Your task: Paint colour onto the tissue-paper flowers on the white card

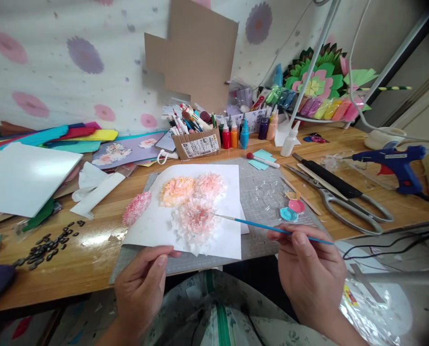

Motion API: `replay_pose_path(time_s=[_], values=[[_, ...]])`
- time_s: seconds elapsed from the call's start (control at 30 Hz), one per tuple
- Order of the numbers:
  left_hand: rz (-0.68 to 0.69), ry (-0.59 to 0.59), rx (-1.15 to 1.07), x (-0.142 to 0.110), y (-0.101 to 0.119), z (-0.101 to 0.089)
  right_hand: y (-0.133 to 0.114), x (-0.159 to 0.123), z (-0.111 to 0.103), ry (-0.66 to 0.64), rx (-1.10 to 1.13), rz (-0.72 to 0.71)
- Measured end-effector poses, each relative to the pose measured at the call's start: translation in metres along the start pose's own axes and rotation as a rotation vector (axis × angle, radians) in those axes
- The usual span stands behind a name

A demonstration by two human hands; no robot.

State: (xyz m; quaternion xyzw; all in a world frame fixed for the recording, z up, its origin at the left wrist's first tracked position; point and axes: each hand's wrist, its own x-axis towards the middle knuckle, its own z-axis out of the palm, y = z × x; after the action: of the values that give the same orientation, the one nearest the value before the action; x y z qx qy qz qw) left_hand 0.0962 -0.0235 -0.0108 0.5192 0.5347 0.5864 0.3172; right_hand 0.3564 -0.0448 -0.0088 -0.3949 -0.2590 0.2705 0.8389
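Observation:
My right hand (310,269) pinches a thin blue paintbrush (268,228), whose tip rests on the lowest of three pale pink and peach tissue-paper flowers (195,218). The flowers lie on a white sheet of paper (221,240) over a grey cutting mat (261,202). My left hand (142,283) grips the sheet's near left edge between thumb and fingers. A separate pink tissue flower (137,207) sits just off the sheet's left side. Two small paint dishes, one teal and one pink (293,210), stand on the mat to the right of the brush.
Large scissors (340,202) and a blue glue gun (395,163) lie at the right. A cardboard box of pens (196,139) and paint bottles (236,134) stand behind the mat. Coloured paper sheets (52,137), a white board (23,178) and small dark beads (48,242) are at the left.

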Motion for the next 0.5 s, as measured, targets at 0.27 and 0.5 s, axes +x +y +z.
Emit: replay_pose_path(time_s=[0.27, 0.5], values=[[-0.030, 0.046, -0.158, 0.001, 0.005, 0.011, 0.003, -0.002, -0.002, -0.006, 0.034, 0.010], [-0.089, 0.085, -0.276, 0.010, 0.019, 0.017, 0.004, -0.002, -0.002, -0.032, 0.026, 0.035]])
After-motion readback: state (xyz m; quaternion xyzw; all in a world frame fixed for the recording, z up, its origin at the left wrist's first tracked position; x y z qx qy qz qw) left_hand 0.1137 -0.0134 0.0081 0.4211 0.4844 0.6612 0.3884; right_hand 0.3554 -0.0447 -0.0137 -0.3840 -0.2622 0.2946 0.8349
